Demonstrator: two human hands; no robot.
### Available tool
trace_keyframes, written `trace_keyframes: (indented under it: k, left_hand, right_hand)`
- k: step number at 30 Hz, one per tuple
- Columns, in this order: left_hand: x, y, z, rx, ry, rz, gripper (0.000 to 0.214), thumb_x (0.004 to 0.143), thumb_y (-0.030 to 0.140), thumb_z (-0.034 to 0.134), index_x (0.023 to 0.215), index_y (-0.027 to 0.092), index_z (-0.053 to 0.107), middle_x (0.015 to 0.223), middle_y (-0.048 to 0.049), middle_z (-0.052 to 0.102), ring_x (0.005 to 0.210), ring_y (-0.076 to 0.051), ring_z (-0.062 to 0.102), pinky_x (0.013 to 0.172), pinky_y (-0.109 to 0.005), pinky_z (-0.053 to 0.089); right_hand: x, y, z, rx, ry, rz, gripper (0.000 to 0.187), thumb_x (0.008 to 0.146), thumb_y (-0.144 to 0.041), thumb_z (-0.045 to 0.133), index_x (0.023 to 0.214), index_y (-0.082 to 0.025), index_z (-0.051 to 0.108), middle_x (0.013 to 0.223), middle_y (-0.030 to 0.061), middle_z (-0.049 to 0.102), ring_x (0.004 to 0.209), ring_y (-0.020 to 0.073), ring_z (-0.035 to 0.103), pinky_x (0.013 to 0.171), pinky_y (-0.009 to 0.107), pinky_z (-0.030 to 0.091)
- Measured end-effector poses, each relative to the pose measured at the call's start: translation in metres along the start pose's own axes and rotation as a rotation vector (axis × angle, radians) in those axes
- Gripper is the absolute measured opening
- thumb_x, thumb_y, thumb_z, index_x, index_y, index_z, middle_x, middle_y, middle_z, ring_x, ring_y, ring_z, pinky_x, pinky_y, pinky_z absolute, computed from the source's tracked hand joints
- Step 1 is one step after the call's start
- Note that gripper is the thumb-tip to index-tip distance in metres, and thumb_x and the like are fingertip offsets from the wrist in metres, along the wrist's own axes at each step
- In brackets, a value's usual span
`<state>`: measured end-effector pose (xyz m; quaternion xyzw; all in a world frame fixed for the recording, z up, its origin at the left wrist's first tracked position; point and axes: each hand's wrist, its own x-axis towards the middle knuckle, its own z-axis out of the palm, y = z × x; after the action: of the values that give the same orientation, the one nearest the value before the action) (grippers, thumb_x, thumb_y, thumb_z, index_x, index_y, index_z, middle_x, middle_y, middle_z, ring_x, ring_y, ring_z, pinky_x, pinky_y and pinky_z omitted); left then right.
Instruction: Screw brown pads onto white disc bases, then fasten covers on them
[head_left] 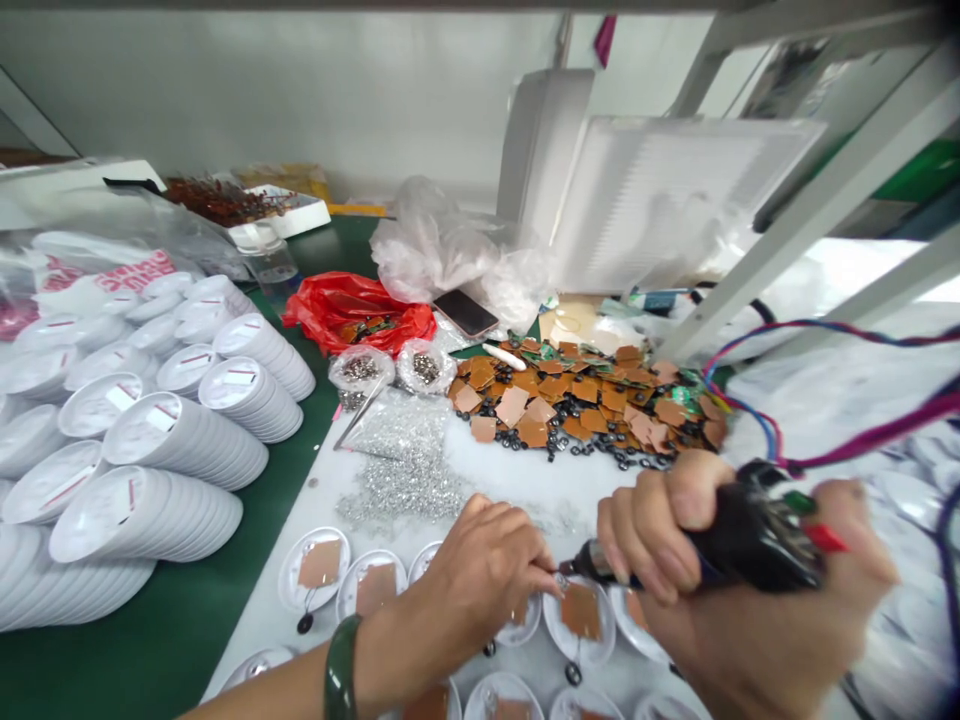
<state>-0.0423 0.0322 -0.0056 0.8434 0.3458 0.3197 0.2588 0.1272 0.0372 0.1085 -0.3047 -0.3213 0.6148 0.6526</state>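
Disc stacks: white round discs leaning in rows, at 9 o'clock on the green tabletop.
Red bag: crumpled, at 11 o'clock, behind two small clear bags of metal parts.
Screw heap: loose silvery screws on the white sheet, just above the left hand.
Loaded discs: a row at 7 o'clock, each carrying a brown square.
Left hand: green bangle on the wrist. Grip is closed, fingertips drawn together right beside the driver tip. Cannot tell whether anything small sits between them.
Board pile: brown boards mixed with black rings, at 12 o'clock.
White disc: at 6 o'clock, under the tip, with a brown board lying in it.
Right hand: grip wrapped fully around the electric screwdriver, tip pointing to 9 o'clock.
Wires: red, blue and purple, running off to 3 o'clock.
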Motion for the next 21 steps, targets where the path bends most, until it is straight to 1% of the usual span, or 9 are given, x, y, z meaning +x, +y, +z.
trace_keyframes:
  k: [4,7,8,11,13,15,16,19,21]
  left_hand:
    - [-0.005,0.005,-0.008,-0.042,-0.019,-0.032,0.028,0.109,0.039,0.054,0.089,0.020,0.060,0.086,0.0034,0.066,0.079,-0.014,0.059,0.079,-0.033,0.035]
    - [-0.012,0.011,-0.015,-0.081,-0.038,-0.063,0.032,0.112,0.033,0.048,0.086,0.020,0.061,0.084,0.0043,0.067,0.079,-0.013,0.059,0.081,-0.033,0.036]
    - [-0.016,0.014,-0.017,-0.060,-0.025,-0.067,0.033,0.112,0.032,0.046,0.086,0.021,0.062,0.083,0.0041,0.067,0.078,-0.013,0.059,0.079,-0.033,0.036]
    - [-0.032,0.020,-0.019,0.149,0.049,-0.012,0.028,0.112,0.032,0.045,0.099,0.022,0.067,0.088,0.0026,0.073,0.071,-0.016,0.054,0.068,-0.034,0.033]
    - [-0.046,0.021,-0.015,0.350,0.094,0.081,0.022,0.110,0.028,0.048,0.109,0.020,0.068,0.103,0.0005,0.077,0.071,-0.017,0.053,0.065,-0.036,0.032]
    - [-0.060,0.020,-0.007,0.520,0.072,0.159,0.021,0.107,0.027,0.052,0.114,0.016,0.069,0.120,-0.0029,0.076,0.078,-0.018,0.057,0.067,-0.037,0.037]
    - [-0.066,0.019,-0.003,0.580,0.055,0.183,0.023,0.105,0.028,0.055,0.115,0.014,0.070,0.123,-0.0044,0.075,0.081,-0.019,0.059,0.068,-0.038,0.038]
    - [-0.074,0.016,0.008,0.651,-0.021,0.199,0.028,0.100,0.034,0.063,0.115,0.011,0.071,0.118,-0.0051,0.077,0.079,-0.019,0.061,0.067,-0.037,0.041]
    - [-0.075,0.015,0.011,0.656,-0.029,0.198,0.028,0.100,0.035,0.063,0.114,0.012,0.072,0.115,-0.0044,0.078,0.075,-0.019,0.062,0.066,-0.037,0.043]
  right_hand:
    - [-0.002,0.004,0.006,0.023,-0.044,0.019,0.056,0.087,-0.071,0.056,0.061,-0.022,0.067,0.041,-0.0028,0.045,0.034,0.0115,0.041,0.039,0.027,0.042]
    - [-0.006,0.008,0.011,0.027,-0.098,0.038,0.056,0.088,-0.070,0.056,0.063,-0.022,0.068,0.041,-0.0022,0.048,0.034,0.0123,0.042,0.038,0.027,0.041]
    - [-0.007,0.009,0.011,0.022,-0.118,0.041,0.056,0.088,-0.070,0.056,0.063,-0.022,0.069,0.041,-0.0018,0.048,0.034,0.0127,0.043,0.038,0.028,0.041]
    - [-0.009,0.013,0.012,0.000,-0.154,0.044,0.057,0.088,-0.070,0.056,0.064,-0.021,0.071,0.041,-0.0008,0.050,0.035,0.0133,0.045,0.039,0.028,0.042]
    - [-0.008,0.019,0.011,-0.009,-0.160,0.048,0.056,0.089,-0.068,0.057,0.064,-0.021,0.071,0.041,-0.0005,0.051,0.035,0.0134,0.045,0.040,0.028,0.042]
    - [-0.007,0.027,0.012,-0.010,-0.162,0.056,0.054,0.089,-0.067,0.057,0.064,-0.021,0.071,0.041,-0.0003,0.052,0.036,0.0130,0.045,0.041,0.027,0.043]
    - [-0.007,0.032,0.013,-0.011,-0.163,0.058,0.054,0.089,-0.067,0.057,0.064,-0.021,0.071,0.041,-0.0002,0.052,0.036,0.0129,0.045,0.042,0.027,0.043]
    - [-0.006,0.047,0.015,-0.013,-0.187,0.074,0.054,0.089,-0.068,0.057,0.066,-0.021,0.072,0.042,-0.0001,0.052,0.036,0.0122,0.044,0.042,0.025,0.041]
    - [-0.006,0.056,0.016,-0.014,-0.206,0.110,0.055,0.089,-0.069,0.055,0.067,-0.022,0.072,0.043,0.0001,0.053,0.038,0.0123,0.045,0.043,0.025,0.041]
